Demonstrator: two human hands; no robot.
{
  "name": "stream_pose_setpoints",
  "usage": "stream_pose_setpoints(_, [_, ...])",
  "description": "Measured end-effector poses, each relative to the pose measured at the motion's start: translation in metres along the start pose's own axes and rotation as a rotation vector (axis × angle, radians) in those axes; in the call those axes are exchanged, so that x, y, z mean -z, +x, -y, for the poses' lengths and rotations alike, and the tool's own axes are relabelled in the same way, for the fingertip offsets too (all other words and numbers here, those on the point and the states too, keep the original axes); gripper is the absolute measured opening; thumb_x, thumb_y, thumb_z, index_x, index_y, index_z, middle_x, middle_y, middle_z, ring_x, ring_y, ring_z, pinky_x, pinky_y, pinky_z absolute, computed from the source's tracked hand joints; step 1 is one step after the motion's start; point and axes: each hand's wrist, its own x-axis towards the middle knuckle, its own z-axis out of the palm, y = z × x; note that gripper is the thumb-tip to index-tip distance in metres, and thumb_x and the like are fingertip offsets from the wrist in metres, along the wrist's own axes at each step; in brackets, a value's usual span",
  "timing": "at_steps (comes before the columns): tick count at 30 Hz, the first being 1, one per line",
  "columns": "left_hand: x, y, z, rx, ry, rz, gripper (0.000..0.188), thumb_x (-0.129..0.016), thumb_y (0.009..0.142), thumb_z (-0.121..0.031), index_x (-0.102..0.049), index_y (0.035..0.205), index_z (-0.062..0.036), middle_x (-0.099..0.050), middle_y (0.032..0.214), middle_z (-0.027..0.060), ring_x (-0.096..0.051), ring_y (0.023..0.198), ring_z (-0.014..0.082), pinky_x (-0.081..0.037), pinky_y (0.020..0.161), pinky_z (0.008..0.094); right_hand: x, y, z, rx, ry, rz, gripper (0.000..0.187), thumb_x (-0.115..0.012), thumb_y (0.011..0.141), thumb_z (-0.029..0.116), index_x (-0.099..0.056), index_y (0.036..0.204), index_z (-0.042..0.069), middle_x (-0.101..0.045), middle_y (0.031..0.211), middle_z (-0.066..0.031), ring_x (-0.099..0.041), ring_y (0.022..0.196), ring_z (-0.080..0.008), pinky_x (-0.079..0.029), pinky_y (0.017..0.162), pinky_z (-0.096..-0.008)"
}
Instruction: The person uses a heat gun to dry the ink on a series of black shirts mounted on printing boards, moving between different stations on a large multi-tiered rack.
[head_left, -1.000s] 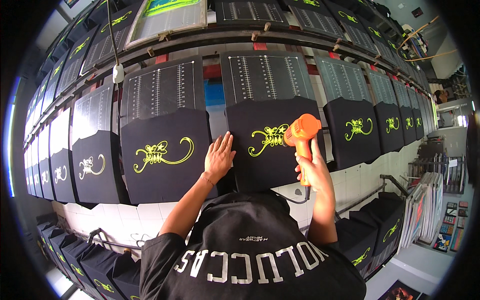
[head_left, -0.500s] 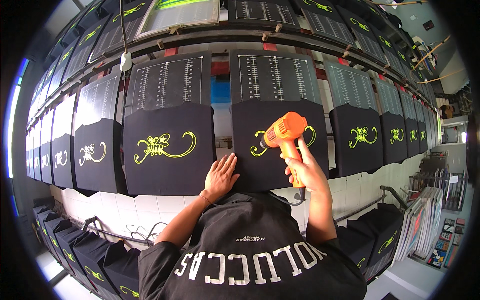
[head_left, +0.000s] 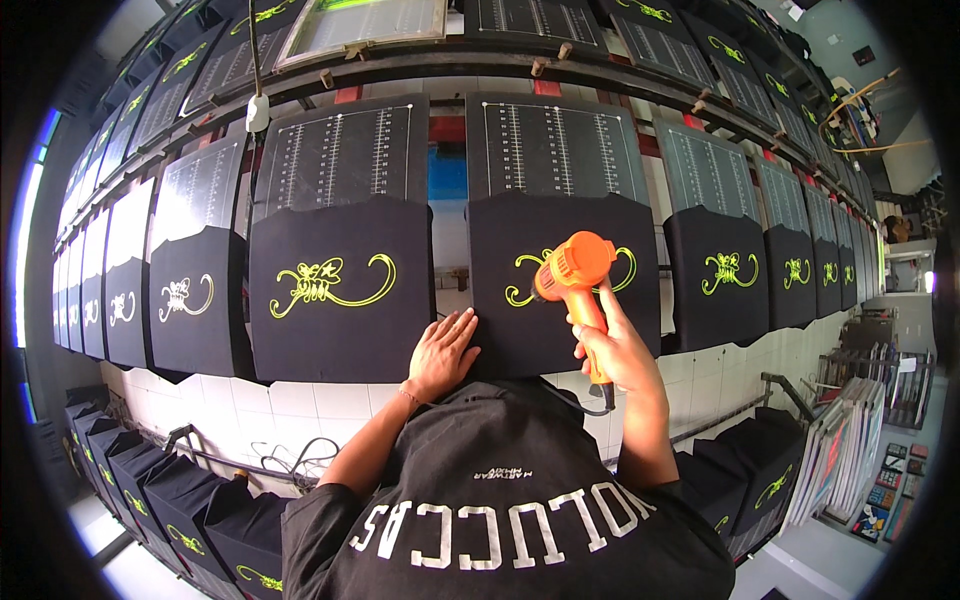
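My right hand (head_left: 622, 350) is wrapped round the grip of an orange heat gun (head_left: 578, 262), its cord hanging from the handle's base. The gun is over a black fabric piece (head_left: 510, 345) on a flat printing board, its dark nozzle pointing left and down. A neon yellow-green swirl print (head_left: 625, 272) shows on both sides of the gun, which hides its middle. My left hand (head_left: 446, 350) lies flat with fingers stretched, its fingertips at the left edge of this fabric. It holds nothing.
Left of it is another black piece with the same print (head_left: 330, 282); more printed pieces line the row both ways. Dark rails (head_left: 400, 62) run behind the boards. A framed screen (head_left: 365, 28) rests at the back. A cable with a white connector (head_left: 258, 113) hangs at left.
The heat gun has shifted slightly right over the print, still in my right hand. My left hand stays at the fabric's edge. The whole view has moved a little.
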Motion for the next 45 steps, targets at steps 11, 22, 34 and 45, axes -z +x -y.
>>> stream_pose_setpoints(11, [-0.006, -0.002, 0.003, -0.026, -0.029, -0.071, 0.055, -0.054, 0.095, -0.034, -0.046, 0.14, -0.0035, -0.043, 0.15, 0.0107, -0.042, 0.135, 0.0283, -0.032, 0.11, 0.0443, -0.019, -0.014, -0.002, -0.035, -0.005, 0.067, 0.087, -0.054, 0.089, 0.002, -0.003, 0.157, 0.021, -0.055, 0.113, -0.0131, -0.058, 0.069, -0.0126, -0.052, 0.053, -0.0265])
stream_pose_setpoints(22, [-0.002, -0.006, 0.004, -0.073, -0.065, -0.108, 0.052, -0.056, 0.093, -0.034, -0.053, 0.134, -0.0019, -0.049, 0.145, 0.0113, -0.045, 0.132, 0.0281, -0.034, 0.108, 0.0411, -0.036, -0.003, 0.003, 0.002, -0.005, 0.088, 0.086, -0.056, 0.089, 0.004, -0.004, 0.157, 0.017, -0.056, 0.112, -0.0129, -0.058, 0.069, -0.0121, -0.052, 0.053, -0.0261])
stream_pose_setpoints(34, [0.056, -0.013, 0.042, -0.247, -0.577, 0.196, 0.04, -0.058, 0.094, -0.024, -0.059, 0.125, 0.0026, -0.061, 0.128, 0.0202, -0.059, 0.116, 0.0369, -0.045, 0.101, 0.0402, -0.088, 0.004, 0.016, 0.023, 0.035, -0.107, 0.088, -0.055, 0.089, 0.005, 0.0, 0.157, 0.019, -0.056, 0.108, -0.0115, -0.058, 0.066, -0.0123, -0.052, 0.052, -0.0258])
stream_pose_setpoints(45, [0.176, -0.097, 0.197, -0.103, -0.785, 0.397, 0.037, -0.054, 0.099, -0.026, -0.061, 0.125, -0.0013, -0.064, 0.124, 0.0171, -0.062, 0.113, 0.028, -0.048, 0.096, 0.0368, -0.274, 0.043, 0.061, 0.064, 0.114, -0.03, 0.085, -0.057, 0.09, 0.01, -0.004, 0.157, 0.016, -0.056, 0.114, -0.0157, -0.058, 0.068, -0.0127, -0.052, 0.052, -0.0257])
